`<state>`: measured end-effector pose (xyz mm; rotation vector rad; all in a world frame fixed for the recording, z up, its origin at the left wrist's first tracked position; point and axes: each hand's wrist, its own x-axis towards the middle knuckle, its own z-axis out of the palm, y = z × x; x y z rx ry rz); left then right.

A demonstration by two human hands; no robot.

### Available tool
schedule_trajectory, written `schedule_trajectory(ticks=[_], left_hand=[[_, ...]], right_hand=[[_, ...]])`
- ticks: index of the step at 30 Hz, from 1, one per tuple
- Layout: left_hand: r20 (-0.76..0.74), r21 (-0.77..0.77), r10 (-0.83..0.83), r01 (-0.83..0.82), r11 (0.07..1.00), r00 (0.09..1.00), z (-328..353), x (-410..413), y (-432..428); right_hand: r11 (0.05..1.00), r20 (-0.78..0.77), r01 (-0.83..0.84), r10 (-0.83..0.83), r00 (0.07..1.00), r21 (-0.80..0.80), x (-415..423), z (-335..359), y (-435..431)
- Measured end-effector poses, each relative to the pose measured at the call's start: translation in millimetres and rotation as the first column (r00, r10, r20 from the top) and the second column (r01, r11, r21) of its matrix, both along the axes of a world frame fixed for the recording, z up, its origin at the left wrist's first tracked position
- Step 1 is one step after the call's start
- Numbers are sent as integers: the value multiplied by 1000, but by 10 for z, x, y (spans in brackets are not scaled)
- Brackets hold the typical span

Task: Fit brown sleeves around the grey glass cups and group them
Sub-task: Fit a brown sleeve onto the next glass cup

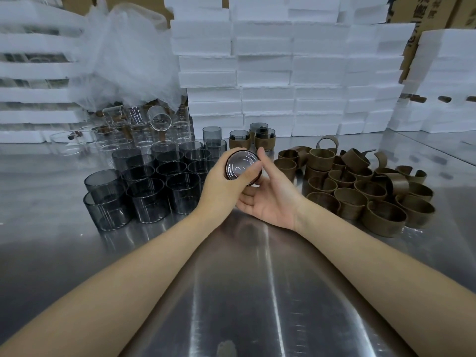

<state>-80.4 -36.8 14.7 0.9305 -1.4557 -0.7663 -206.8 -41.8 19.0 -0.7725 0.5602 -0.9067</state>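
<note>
Cup [240, 167] held over steel table [257, 279].
L hand [221, 184] grips cup; R hand [270, 199] flat-open, fingers touching it underneath.

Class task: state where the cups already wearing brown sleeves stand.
In the head view the sleeved cups stand at the far middle, before the white foam boxes, between the bare grey cups and the loose sleeves.
</note>
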Motion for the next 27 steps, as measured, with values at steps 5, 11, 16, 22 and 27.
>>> schedule_trajectory(ticks=[5,11,16,22,27], left_hand=[[-42,-3,59,-60,998,997,17,-32,-7],[-82,16,19,-18,1000,996,-16,-26,37],[-2,-152,-16,15,988,1000,-31,-16,64],[-32,-187,27,-32,982,999,-7,-20,70],[-67,-174,74,-85,981,995,36,-51,91]], right_hand=[[1000,-22,-20,20,1000,4,-2,11,13],[999,-42,-22,21,999,-30,-13,16,21],[991,-38,-96,93,995,-97,-43,33,29],[994,-16,-73,72,997,-77,-25,22,12],[995,3,-89,90,996,-52,-33,5,-9]])
